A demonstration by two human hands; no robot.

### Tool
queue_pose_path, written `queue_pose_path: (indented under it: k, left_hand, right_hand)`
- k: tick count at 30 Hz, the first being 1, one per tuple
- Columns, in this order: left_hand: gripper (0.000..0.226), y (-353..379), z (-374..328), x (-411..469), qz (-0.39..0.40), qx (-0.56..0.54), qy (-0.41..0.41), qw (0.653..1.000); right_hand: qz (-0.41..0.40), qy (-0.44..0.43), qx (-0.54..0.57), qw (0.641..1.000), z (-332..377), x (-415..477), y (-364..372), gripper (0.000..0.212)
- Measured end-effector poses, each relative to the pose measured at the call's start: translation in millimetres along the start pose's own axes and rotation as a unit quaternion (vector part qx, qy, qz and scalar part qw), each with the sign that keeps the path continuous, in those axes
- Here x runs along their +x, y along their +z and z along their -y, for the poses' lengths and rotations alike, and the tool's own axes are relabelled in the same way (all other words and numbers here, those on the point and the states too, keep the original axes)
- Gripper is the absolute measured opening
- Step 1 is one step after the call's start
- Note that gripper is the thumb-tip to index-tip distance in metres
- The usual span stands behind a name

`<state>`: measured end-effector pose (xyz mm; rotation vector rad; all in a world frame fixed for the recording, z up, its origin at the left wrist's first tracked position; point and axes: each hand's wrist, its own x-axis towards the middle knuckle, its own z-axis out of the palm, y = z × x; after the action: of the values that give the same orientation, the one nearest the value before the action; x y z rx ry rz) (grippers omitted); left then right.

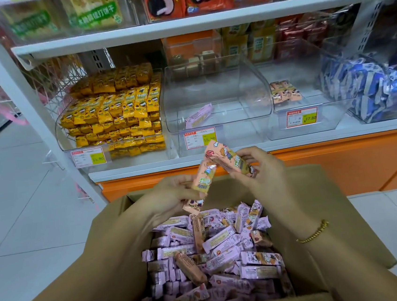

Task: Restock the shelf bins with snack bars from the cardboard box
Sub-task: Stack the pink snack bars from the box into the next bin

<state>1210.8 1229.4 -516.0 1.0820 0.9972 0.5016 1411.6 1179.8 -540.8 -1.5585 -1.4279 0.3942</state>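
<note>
An open cardboard box in front of me is filled with several pink and peach snack bars. Above it, my left hand grips peach snack bars, one of them sticking out below the palm. My right hand pinches another peach bar that leans against the left one. On the shelf behind, a clear middle bin holds a single pink bar. The bin to its right holds a few peach bars.
A full bin of yellow snack packs stands left of the middle bin, and a bin of blue-white packs is at the far right. Price tags hang on the bin fronts. An orange base panel runs under the shelf. White tiled floor lies left.
</note>
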Motion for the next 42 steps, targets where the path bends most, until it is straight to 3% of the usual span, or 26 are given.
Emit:
queue_pose_path:
  k: [6,10,14,17,22,28,33,36,39,42]
  left_hand:
    - [0.035,18,-8,3,-0.008,-0.134,0.009,0.991]
    - [0.028,40,-8,9,-0.006,-0.139,0.024,0.990]
    - [0.034,53,-15,18,0.007,-0.145,0.059,0.988]
    - [0.023,60,-26,21,-0.007,-0.102,0.104,0.989]
    - [0.022,85,-45,30,0.005,-0.059,0.160,0.985]
    - [0.022,114,-73,53,-0.003,-0.010,0.208,0.978]
    - [0.016,137,-101,84,0.017,-0.015,0.214,0.976]
    - [0.026,141,-118,108,-0.025,0.000,0.225,0.974]
    - [0.016,134,-128,136,-0.153,0.196,0.285,0.926]
    - [0.042,128,-121,158,-0.200,0.286,0.273,0.897]
  right_hand:
    - [0.002,0.034,-0.006,0.999,5,-8,4,0.048]
    - [-0.006,0.009,0.016,1.000,15,-8,-2,0.042]
    - [0.054,-0.022,0.037,0.998,19,-3,-14,0.059]
    - [0.089,-0.033,0.066,0.993,21,-2,-19,0.073]
    - [-0.017,-0.048,0.073,0.996,16,7,-31,0.077]
    - [-0.115,-0.036,0.004,0.993,17,41,-63,0.064]
    - [-0.083,-0.037,-0.115,0.989,24,87,-94,0.053]
    - [-0.017,-0.007,-0.142,0.990,31,127,-117,0.047]
    - [0.043,0.079,-0.206,0.974,27,171,-146,0.045]
    - [0.132,0.143,-0.294,0.936,6,204,-159,0.034]
